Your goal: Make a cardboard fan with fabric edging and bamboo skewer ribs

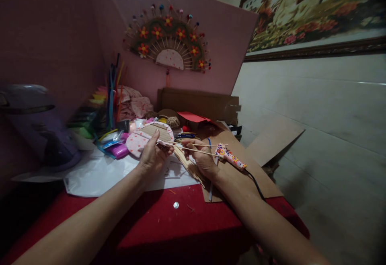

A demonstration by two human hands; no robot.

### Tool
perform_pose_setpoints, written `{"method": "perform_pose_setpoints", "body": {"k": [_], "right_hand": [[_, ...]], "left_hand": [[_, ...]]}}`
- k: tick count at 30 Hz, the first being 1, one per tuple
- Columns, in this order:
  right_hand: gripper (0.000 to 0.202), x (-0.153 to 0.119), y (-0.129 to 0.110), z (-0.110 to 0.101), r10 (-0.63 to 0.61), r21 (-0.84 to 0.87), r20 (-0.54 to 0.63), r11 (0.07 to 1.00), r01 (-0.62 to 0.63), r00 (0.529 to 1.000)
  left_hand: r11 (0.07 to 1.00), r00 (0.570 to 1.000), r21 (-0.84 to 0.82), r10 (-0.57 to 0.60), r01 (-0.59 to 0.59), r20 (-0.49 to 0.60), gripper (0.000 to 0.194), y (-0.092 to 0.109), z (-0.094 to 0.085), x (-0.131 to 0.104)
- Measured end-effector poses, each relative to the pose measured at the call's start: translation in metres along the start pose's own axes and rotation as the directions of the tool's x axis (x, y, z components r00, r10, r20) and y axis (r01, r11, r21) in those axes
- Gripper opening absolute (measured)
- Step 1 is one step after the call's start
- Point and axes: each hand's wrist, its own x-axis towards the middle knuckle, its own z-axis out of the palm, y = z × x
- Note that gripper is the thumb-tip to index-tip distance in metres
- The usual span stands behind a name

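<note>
My left hand (pixel 153 152) grips a half-round cardboard piece (pixel 158 130) at its right end, thumb on top. Pink dotted fabric (pixel 138 143) covers its edge and lower side. My right hand (pixel 200 158) is closed on thin wooden sticks (pixel 208 152), whose tips reach the edge of the cardboard piece. Whether they touch it, I cannot tell. Beneath and between my hands lies a bundle of similar sticks (pixel 188 162). A flower-patterned glue gun (pixel 230 156) with a black cord rests just right of my right hand.
A red cloth (pixel 150 216) covers the table, with a white sheet (pixel 96 172) and flat cardboard (pixel 253 180) on it. Craft packets (pixel 117 149), twine (pixel 173 122) and red paper (pixel 193 117) lie behind. A purple container (pixel 45 132) stands left. A decorated fan (pixel 169 44) hangs on the pink board.
</note>
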Motion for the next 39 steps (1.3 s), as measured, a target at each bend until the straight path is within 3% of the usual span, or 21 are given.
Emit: {"method": "perform_pose_setpoints", "body": {"k": [28,39], "right_hand": [[0.023,-0.0002,-0.0005,0.0004,0.0,0.01,-0.001,1.0,0.0,1.0],[0.022,0.0015,0.003,-0.0021,0.033,0.062,0.001,0.998,-0.033,0.999]], "left_hand": [[1.0,1.0,0.007,0.014,-0.014,0.014,0.02,0.0004,0.0002,-0.0011],[0.999,0.999,-0.04,-0.01,0.008,-0.048,0.018,0.0012,0.0009,-0.0006]]}}
